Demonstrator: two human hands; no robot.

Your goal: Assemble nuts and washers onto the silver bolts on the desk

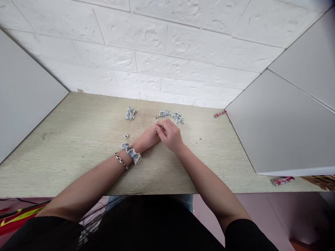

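Facing us: white brick-patterned wall (pixel 162 42) between left grey panel (pixel 26 94) and right grey panel (pixel 282 118).
Tabletop (pixel 78 150): pale woodgrain, browner just beyond our hands.
Print on rear red cylinder (pixel 220 113) and front red cylinder (pixel 283 181): too small to read.
Our fingers: curled nearly closed on the right hand (pixel 171 135), mostly hidden on the left hand (pixel 148 138); we cannot tell what they grip.
Hardware: bolt cluster (pixel 130 113) at left; mixed bolts and nuts (pixel 178 117) just beyond our hands; hex nut (pixel 126 136) near our scrunchie (pixel 132 153).

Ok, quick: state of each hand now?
Left hand: fingers mostly hidden; grip cannot be told.
Right hand: fingers curled in; whether it holds anything cannot be told.
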